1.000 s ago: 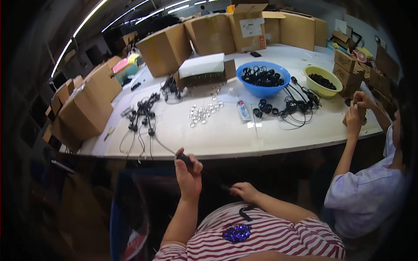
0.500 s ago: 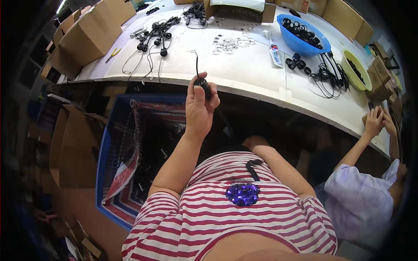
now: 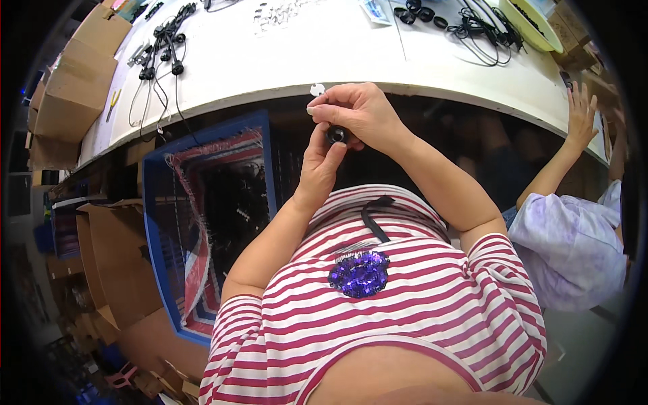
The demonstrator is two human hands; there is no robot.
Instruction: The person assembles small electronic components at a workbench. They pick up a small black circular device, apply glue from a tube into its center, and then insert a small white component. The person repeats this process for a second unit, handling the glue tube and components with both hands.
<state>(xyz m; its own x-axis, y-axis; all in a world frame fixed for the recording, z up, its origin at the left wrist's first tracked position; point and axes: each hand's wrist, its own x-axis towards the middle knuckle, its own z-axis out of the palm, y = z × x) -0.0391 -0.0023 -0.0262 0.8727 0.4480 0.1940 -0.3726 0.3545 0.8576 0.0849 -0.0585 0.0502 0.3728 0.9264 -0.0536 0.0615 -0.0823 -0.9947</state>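
Observation:
My left hand [image 3: 319, 165] is closed around a round black lamp holder [image 3: 337, 134], its open end facing up towards me. Over it comes my right hand [image 3: 361, 115], thumb and forefinger pinched together, the other fingers curled close to the holder. What that pinch holds is unclear. A small white piece [image 3: 317, 89] shows just past its fingertips, and I cannot tell whether they touch it. The cable of the holder is hidden behind the hands. Both hands are in front of the near edge of the white table [image 3: 283, 74].
Black cords with sockets [image 3: 162, 57] and yellow-handled pliers [image 3: 113, 102] lie at left, near cardboard boxes [image 3: 77, 88]. Clear rings [image 3: 280, 15], black rings [image 3: 415, 13], coiled cords [image 3: 476, 30] and a yellow-green basin [image 3: 540, 34] are farther right. A blue crate [image 3: 154, 223] stands below; a co-worker's hand [image 3: 580, 115] is at right.
My right hand has come up from my lap to meet the left. The lamp holder has tipped, its open end now towards me. My view has shifted down; the co-worker's hand has lifted, fingers spread.

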